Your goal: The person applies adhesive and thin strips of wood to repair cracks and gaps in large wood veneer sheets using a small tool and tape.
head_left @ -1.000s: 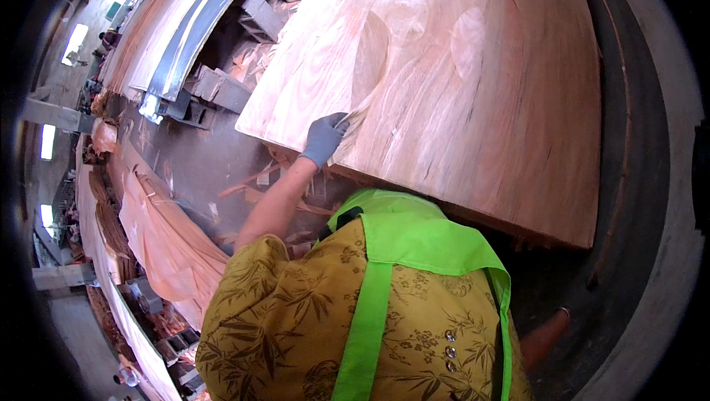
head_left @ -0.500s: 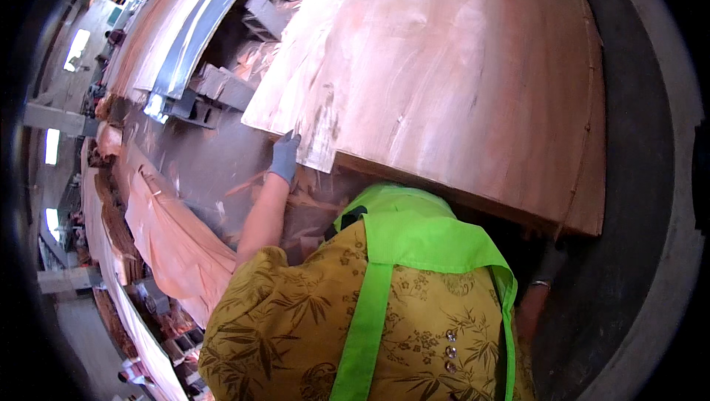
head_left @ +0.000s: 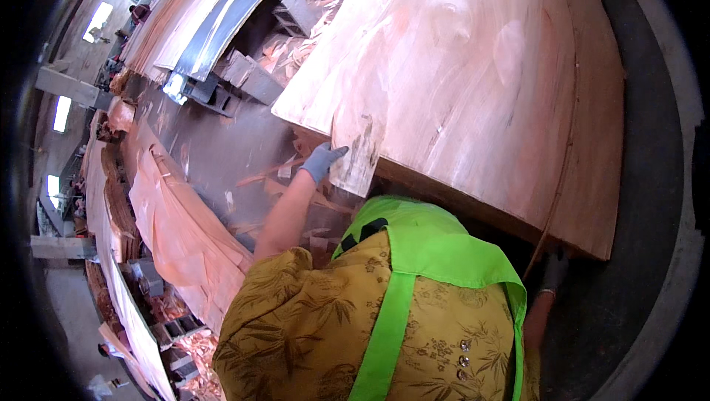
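Note:
A broad stack of pale, pinkish wood veneer sheets (head_left: pixel 473 98) lies in front of me. At its near left corner a stained flap of the top veneer sheet (head_left: pixel 359 157) sticks out past the stack's edge. My left hand (head_left: pixel 321 162), in a grey glove, is closed at the flap's left edge with a digit lying over the top; its other fingers are partly hidden. My right hand (head_left: pixel 555 272), in a dark glove, is beside the stack's near right corner, in shadow, its fingers hard to make out. A thin dark strip (head_left: pixel 538 249) hangs near it.
Left of my arm lie crumpled veneer sheets (head_left: pixel 177 212). Torn veneer scraps (head_left: pixel 285 187) litter the floor by the stack. Grey hollow blocks (head_left: pixel 251 76) stand beyond, near another sheet stack (head_left: pixel 214 20). A dark floor strip (head_left: pixel 651 150) runs along the right.
The view has shifted, so the stack appears farther right and lower. My left hand has come to the flap's left edge with a digit across it. The dark strip near my right hand shows more.

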The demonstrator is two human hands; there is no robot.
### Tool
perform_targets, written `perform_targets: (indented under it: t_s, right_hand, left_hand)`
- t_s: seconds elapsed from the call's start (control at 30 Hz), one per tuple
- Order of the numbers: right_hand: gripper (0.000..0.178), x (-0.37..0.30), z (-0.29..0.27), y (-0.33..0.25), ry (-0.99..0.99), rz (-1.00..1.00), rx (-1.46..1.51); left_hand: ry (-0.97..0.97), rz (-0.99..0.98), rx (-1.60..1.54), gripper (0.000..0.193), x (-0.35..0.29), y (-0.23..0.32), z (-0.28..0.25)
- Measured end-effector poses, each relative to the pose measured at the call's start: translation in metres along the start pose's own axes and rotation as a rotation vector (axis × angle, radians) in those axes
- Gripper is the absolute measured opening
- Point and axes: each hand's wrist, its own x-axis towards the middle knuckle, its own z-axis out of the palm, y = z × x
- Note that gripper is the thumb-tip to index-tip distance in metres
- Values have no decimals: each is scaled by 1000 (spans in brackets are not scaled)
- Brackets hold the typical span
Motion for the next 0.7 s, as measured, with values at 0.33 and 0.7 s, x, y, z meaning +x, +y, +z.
perform_targets:
  t_s: [0.33,0.7]
  right_hand:
    - [35,-108,26,-43,236,44,-96]
    - [32,-133,142,-186,-66,-82,135]
  left_hand:
    - [287,290,1126,61,24,74,-13]
    - [141,513,775,37,131,80,-32]
